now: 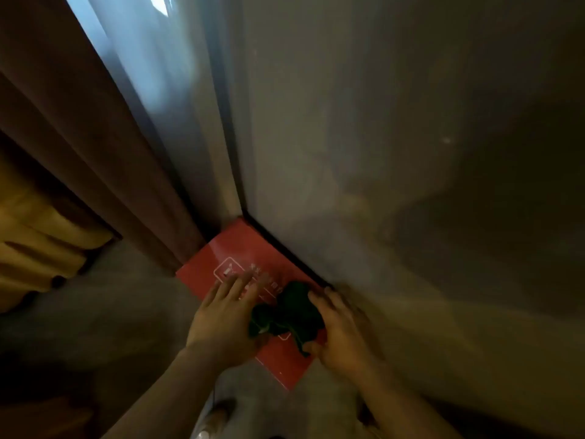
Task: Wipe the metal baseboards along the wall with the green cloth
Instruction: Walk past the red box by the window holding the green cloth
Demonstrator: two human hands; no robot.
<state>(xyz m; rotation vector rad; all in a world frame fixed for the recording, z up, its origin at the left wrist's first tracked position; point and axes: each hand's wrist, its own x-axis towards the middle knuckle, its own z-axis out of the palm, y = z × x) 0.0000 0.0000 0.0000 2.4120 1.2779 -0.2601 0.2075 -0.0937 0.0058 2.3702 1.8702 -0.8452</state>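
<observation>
The crumpled green cloth (288, 315) lies on top of a red box (228, 258) that stands on the floor against the wall. My left hand (226, 318) rests on the box with fingers spread, its thumb side touching the cloth. My right hand (338, 334) grips the cloth's right edge between thumb and fingers, close to the wall. A dark baseboard strip (285, 248) runs along the foot of the grey wall (380, 153), right behind the box. The frame is dim and blurred.
A brown curtain (104, 160) hangs at left beside a bright window strip (139, 58). Yellow fabric (34, 248) sits at the far left. Grey floor (120, 318) spreads below, and my shoe (218, 413) shows near the bottom edge.
</observation>
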